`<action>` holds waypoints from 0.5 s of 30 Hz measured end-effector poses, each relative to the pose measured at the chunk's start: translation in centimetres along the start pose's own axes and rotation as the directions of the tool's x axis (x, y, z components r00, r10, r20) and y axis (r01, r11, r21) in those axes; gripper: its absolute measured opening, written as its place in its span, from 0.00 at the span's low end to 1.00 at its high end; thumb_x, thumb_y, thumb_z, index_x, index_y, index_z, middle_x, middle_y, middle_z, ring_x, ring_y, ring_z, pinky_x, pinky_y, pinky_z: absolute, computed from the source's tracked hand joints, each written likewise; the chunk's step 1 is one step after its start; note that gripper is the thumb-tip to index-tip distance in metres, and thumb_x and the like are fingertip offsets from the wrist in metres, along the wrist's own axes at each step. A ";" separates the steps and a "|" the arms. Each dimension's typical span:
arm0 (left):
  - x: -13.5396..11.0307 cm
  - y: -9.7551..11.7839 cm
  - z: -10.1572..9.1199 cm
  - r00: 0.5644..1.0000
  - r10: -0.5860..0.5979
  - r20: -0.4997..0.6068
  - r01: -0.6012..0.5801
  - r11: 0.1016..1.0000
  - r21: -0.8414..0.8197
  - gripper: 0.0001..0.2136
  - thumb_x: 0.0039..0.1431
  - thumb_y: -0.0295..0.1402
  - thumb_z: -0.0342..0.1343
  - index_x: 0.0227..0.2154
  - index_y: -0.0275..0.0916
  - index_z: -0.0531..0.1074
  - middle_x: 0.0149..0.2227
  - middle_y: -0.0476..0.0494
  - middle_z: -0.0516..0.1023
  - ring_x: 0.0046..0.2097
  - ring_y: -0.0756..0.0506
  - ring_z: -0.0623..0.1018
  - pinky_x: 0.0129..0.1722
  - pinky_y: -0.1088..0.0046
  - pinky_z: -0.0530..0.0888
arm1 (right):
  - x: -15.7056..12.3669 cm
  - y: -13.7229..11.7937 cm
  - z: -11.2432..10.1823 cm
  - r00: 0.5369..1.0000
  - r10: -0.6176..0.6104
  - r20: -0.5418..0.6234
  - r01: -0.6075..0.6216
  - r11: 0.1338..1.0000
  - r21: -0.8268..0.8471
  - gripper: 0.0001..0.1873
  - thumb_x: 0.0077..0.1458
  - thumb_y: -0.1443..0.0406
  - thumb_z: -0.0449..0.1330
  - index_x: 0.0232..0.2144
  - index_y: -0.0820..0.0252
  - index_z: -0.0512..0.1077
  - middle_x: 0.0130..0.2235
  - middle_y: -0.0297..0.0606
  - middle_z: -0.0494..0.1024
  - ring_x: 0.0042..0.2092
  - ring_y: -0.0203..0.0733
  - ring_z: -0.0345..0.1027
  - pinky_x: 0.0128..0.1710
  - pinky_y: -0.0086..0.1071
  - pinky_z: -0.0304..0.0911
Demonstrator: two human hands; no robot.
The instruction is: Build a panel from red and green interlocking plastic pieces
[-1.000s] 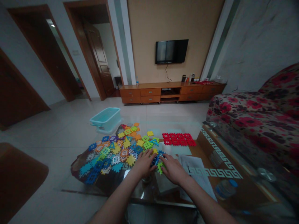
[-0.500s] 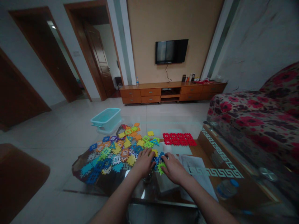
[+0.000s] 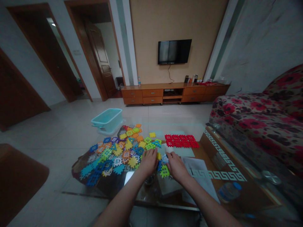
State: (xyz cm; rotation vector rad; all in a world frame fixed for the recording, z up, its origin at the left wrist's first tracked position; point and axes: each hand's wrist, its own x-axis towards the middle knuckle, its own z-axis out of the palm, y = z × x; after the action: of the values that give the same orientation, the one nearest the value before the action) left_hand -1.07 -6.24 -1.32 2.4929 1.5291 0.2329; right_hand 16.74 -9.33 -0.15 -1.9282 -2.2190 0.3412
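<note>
A heap of colourful plastic interlocking tiles (image 3: 115, 154) covers the left part of a glass coffee table (image 3: 165, 201). My left hand (image 3: 149, 161) rests on the heap's right edge with its fingers curled over tiles. My right hand (image 3: 174, 164) lies beside it, fingertips pinched on a small blue tile (image 3: 165, 159). A green tile (image 3: 164, 171) lies uncovered between the two wrists. Farther back, a joined row of red tiles (image 3: 181, 141) sits flat on the glass.
White paper sheets (image 3: 201, 178) lie right of my hands. A plastic bottle (image 3: 228, 191) lies at the table's right. A turquoise tub (image 3: 107, 119) stands on the floor beyond. A floral sofa (image 3: 262, 123) is on the right, a TV cabinet (image 3: 174, 93) at the far wall.
Both hands have shifted slightly away from me, uncovering the green tile that lay under my right hand. The view has barely moved.
</note>
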 end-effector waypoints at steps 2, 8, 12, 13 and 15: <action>0.0 -0.1 0.1 0.999 0.031 0.021 -0.030 0.999 -0.032 0.26 0.66 0.35 0.41 0.66 0.38 0.51 0.65 0.35 0.62 0.66 0.38 0.58 0.66 0.50 0.50 | 0.1 0.1 0.1 1.000 0.003 -0.022 -0.001 0.998 0.064 0.28 0.54 0.71 0.56 0.59 0.67 0.63 0.55 0.53 0.66 0.52 0.51 0.66 0.54 0.37 0.60; 0.3 0.1 0.0 1.000 -0.018 -0.018 0.017 0.997 -0.079 0.31 0.60 0.37 0.52 0.65 0.40 0.53 0.58 0.33 0.66 0.61 0.34 0.64 0.61 0.49 0.58 | 0.2 0.6 0.4 0.998 -0.017 -0.067 0.032 0.975 0.219 0.23 0.52 0.75 0.53 0.51 0.63 0.68 0.51 0.47 0.69 0.49 0.44 0.69 0.53 0.34 0.60; 0.7 0.4 -0.4 0.994 -0.010 -0.105 -0.023 0.949 -0.314 0.25 0.53 0.27 0.55 0.56 0.41 0.64 0.54 0.39 0.66 0.55 0.41 0.69 0.57 0.63 0.66 | 0.6 0.9 0.3 0.990 0.020 -0.140 0.027 0.944 0.328 0.19 0.51 0.74 0.52 0.46 0.62 0.71 0.46 0.46 0.76 0.50 0.46 0.69 0.54 0.37 0.61; 0.8 0.5 -0.6 0.990 -0.017 -0.138 -0.037 0.923 -0.383 0.21 0.53 0.24 0.54 0.51 0.41 0.67 0.51 0.40 0.68 0.53 0.43 0.70 0.55 0.66 0.67 | 0.8 1.0 0.3 0.987 0.055 -0.154 0.006 0.930 0.368 0.19 0.51 0.73 0.53 0.45 0.62 0.72 0.46 0.45 0.77 0.50 0.47 0.70 0.54 0.38 0.61; 1.0 0.8 -0.9 0.979 -0.076 -0.189 -0.032 0.859 -0.511 0.11 0.57 0.24 0.50 0.41 0.40 0.71 0.44 0.43 0.72 0.49 0.45 0.73 0.52 0.67 0.70 | 1.3 1.2 0.4 0.978 0.133 -0.160 -0.041 0.877 0.478 0.18 0.52 0.71 0.53 0.45 0.61 0.73 0.45 0.45 0.78 0.49 0.46 0.72 0.53 0.38 0.64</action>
State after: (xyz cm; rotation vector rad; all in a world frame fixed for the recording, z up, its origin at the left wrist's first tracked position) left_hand -0.12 -5.60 -0.16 2.0695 1.3357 0.8023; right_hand 17.57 -7.94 -0.90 -1.7105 -1.7269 0.6215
